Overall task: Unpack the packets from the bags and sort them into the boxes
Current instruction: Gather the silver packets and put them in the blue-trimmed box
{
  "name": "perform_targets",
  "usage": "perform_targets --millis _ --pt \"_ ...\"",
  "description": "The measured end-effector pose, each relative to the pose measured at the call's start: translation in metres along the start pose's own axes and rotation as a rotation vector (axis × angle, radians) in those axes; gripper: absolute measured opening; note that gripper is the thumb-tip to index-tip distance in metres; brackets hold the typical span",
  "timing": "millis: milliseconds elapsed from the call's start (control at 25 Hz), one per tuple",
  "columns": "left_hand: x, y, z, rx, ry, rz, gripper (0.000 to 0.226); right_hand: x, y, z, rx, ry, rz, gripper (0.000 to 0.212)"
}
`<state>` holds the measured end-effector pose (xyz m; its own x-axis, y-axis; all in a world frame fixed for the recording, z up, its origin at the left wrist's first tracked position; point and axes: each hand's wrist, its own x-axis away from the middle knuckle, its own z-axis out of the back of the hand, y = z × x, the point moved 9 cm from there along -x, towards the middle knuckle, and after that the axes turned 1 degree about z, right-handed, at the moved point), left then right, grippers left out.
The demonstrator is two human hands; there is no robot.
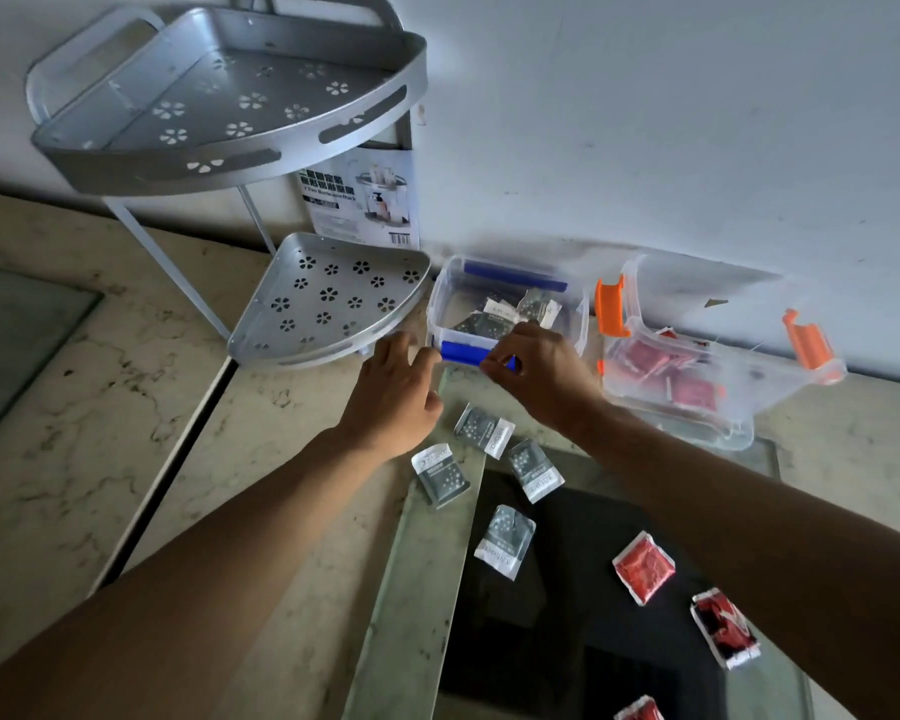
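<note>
A clear box with blue clips [448,298] stands by the wall and holds several grey packets. My right hand [541,371] rests on its near rim, fingers pinched on the front blue clip [463,352]. My left hand [396,392] hovers open at the box's left front corner, fingertips by the clip. A clear box with orange clips [739,423] sits to the right with red packets inside. Several grey packets [484,428] lie loose in front of the blue box. Three red packets [644,566] lie nearer me at the right.
A silver two-tier corner rack [328,304] stands to the left against the wall, its lower shelf touching the blue box. A glass panel with a dark centre [541,589] lies under the loose packets on the marble counter [126,381].
</note>
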<state>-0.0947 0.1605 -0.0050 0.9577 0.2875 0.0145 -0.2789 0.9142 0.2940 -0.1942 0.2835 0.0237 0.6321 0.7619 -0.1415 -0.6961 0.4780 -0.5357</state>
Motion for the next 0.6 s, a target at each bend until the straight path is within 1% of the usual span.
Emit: perform_targets --millis 80,200,280,360,480,600 --pt "0.015 0.002 -0.006 0.003 -0.033 0.001 0.04 0.024 -0.009 -0.022 -0.004 -0.049 -0.008 0.019" --pt "0.033 0.001 -0.022 0.023 -0.12 0.008 0.034 0.042 0.002 -0.051 0.035 -0.144 -0.163 0.027" --pt "0.043 -0.003 -0.036 0.063 -0.186 0.031 0.042 0.05 0.013 -0.064 0.152 -0.2 -0.26 0.041" --pt "0.052 -0.005 -0.052 0.094 -0.269 0.052 0.055 0.057 0.02 -0.071 0.209 -0.217 -0.313 0.049" --pt "0.057 -0.007 -0.07 0.164 -0.348 0.104 0.068 0.059 0.023 -0.075 0.19 -0.183 -0.33 0.047" --pt "0.055 -0.014 -0.072 0.237 -0.342 0.165 0.065 0.056 0.025 -0.073 0.086 -0.168 -0.339 0.04"
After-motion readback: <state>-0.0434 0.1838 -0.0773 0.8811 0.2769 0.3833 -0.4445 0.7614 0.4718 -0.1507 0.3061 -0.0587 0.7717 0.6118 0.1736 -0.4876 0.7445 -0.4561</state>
